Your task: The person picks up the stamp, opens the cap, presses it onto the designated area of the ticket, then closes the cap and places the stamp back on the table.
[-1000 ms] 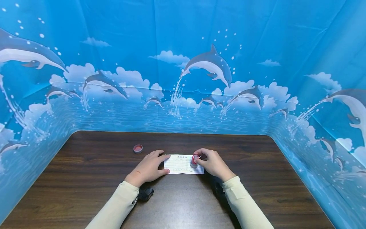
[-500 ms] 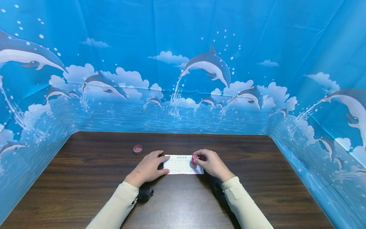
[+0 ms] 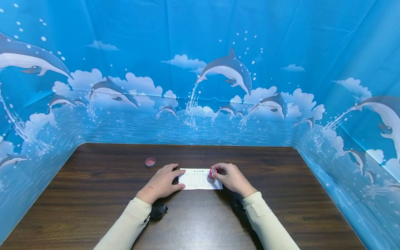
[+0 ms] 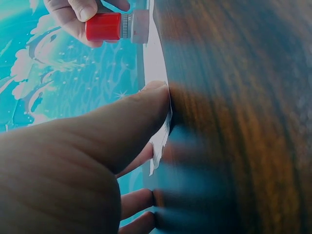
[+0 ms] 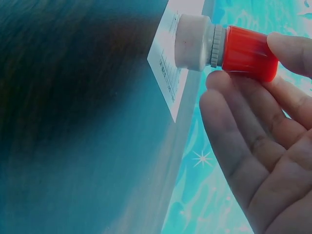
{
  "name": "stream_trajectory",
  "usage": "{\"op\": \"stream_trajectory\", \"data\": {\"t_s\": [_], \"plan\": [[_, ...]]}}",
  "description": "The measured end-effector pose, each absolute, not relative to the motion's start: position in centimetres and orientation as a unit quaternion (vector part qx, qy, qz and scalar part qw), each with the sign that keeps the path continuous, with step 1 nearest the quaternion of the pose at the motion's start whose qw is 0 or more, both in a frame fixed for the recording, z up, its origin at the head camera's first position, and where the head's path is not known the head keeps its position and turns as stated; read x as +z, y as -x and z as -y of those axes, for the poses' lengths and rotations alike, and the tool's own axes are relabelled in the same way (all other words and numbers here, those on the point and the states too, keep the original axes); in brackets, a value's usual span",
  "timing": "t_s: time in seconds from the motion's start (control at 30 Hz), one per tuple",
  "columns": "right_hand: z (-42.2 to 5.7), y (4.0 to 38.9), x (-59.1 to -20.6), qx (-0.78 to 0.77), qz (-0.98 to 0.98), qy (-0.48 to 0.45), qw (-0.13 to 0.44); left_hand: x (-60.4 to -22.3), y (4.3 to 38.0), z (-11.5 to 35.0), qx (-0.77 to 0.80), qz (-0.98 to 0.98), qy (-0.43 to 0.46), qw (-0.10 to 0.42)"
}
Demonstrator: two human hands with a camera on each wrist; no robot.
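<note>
A white printed form with a grid of lines lies on the table in front of the person. My left hand rests on its left end, thumb at the near corner and fingers spread toward the far one. In the left wrist view that thumb lies on the paper's edge. Over the form's right part stands a stamp with a red handle, a ridged collar and a pale, wide base against the paper. The thumb and fingers of my right hand pinch its red handle; the stamp's underside is hidden.
A small round cap, reddish inside, lies on the dark wooden table beyond the left hand. A blue dolphin-print backdrop closes off the far edge and both sides. Dark wrist devices sit under both sleeves.
</note>
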State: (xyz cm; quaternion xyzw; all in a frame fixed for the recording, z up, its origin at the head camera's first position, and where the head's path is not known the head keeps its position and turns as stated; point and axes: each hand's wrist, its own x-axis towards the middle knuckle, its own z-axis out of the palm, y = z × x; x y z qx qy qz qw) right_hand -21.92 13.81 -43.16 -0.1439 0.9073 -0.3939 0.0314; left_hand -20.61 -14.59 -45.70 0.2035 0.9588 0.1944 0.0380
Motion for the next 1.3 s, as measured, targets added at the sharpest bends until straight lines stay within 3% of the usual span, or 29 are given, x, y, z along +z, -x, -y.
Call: {"op": "stream_trajectory", "data": {"t_s": [1.3], "plan": [[-13.43, 21.35, -42.73, -0.331, -0.928, 0.168, 0.018, -45.60, 20.47, 14.55, 0.199, -0.960, -0.193, 0.031]]}}
